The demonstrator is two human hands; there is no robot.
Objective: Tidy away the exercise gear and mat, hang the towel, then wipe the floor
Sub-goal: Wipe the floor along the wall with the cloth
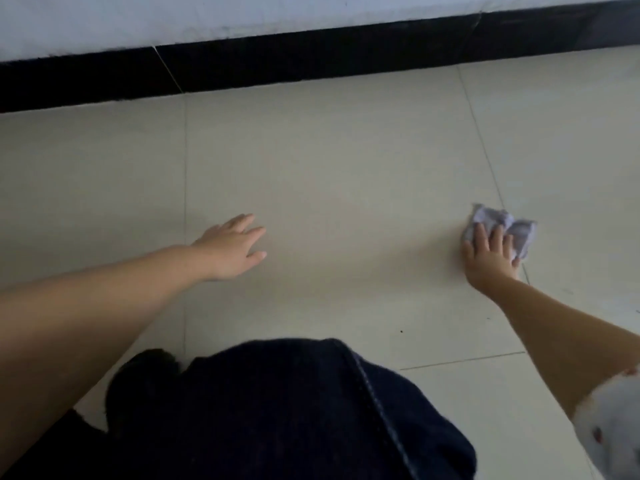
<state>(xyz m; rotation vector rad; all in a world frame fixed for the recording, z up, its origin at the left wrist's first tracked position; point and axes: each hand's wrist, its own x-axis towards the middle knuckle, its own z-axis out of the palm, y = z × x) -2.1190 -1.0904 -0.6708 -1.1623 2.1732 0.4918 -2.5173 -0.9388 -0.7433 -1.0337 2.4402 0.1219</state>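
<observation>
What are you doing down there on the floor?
A person is kneeling on the pale tiled floor and wiping it. Their right hand presses a crumpled light purple cloth flat against the tiles. Their left hand is open on the floor, holding nothing. A black skirting strip runs along the wall ahead.

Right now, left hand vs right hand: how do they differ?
The left hand holds nothing, its fingers straight and close together; the right hand presses a crumpled pale cloth to the floor with its fingers spread. The left hand sits near mid-frame, the right hand far out by a tile seam. Both reach forward on bare arms, low over the tiles.
</observation>
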